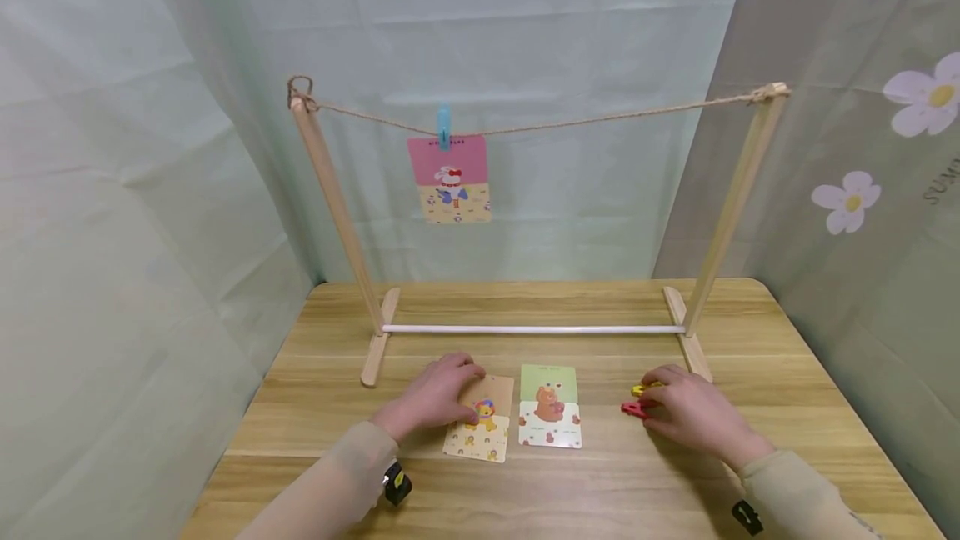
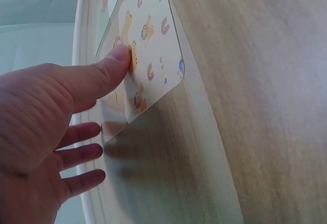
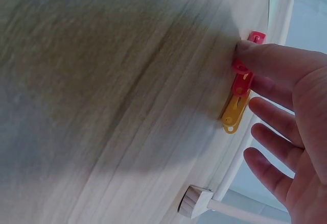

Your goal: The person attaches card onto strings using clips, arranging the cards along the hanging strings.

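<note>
My left hand (image 1: 438,394) lies over the left side of a lion card (image 1: 495,432) on the table. In the left wrist view its thumb (image 2: 117,55) rests on the card's face, the other fingers held apart from it. Right of it lies a bear card (image 1: 550,432). My right hand (image 1: 693,411) is at a red clothespin (image 1: 633,410) and a yellow clothespin (image 1: 639,390) lying together. The thumb (image 3: 250,48) touches the red one in the right wrist view; several fingers are spread, and the index fingertip is hidden.
A wooden stand with a left post (image 1: 337,198) and right post (image 1: 738,198) carries a sagging twine (image 1: 585,122). A blue clothespin (image 1: 444,127) holds a pink-and-yellow rabbit card (image 1: 429,163) on it. A white bar (image 1: 532,329) joins the feet behind my hands.
</note>
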Motion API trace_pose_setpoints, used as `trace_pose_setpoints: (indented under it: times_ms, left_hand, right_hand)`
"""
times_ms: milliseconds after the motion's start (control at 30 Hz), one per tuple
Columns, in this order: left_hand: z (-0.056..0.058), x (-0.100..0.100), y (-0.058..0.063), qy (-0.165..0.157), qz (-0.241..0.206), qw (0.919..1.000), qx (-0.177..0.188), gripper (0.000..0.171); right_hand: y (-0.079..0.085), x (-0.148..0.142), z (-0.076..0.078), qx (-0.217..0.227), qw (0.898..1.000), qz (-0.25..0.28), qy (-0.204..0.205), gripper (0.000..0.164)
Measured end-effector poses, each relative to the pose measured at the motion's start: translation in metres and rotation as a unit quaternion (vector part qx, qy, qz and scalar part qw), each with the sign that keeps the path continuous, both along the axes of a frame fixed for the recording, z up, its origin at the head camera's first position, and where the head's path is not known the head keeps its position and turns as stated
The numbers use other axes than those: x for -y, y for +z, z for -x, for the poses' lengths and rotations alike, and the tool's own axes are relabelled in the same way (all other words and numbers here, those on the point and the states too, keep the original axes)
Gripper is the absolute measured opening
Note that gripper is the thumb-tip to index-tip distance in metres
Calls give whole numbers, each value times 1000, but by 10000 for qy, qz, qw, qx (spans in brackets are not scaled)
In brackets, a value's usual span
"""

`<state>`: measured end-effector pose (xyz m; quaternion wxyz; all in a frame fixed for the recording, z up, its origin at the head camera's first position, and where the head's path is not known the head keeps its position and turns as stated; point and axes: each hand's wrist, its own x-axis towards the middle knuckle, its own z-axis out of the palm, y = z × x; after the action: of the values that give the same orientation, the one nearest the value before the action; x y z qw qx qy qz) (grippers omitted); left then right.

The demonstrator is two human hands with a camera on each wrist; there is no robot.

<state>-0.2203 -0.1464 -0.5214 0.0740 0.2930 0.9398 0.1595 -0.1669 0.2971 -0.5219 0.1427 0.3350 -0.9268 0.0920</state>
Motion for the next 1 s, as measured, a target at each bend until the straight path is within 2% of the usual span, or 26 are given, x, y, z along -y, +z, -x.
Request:
trace_pose_setpoints:
  times_ms: [400,767,1000]
  left_hand:
    - [0,-10,2,348,285,9989,154,72]
    - [6,-19,7,339,507,9981,96,68]
    - [7,-21,9,397,514,9977,202,65]
  right_hand:
    - [-1,2,-1,75,9995,-113,-294,24]
    - [-1,5,-4,-2,9993,-138,-347,24]
    - [-1,5,-4,41,9993,-156,-347,23]
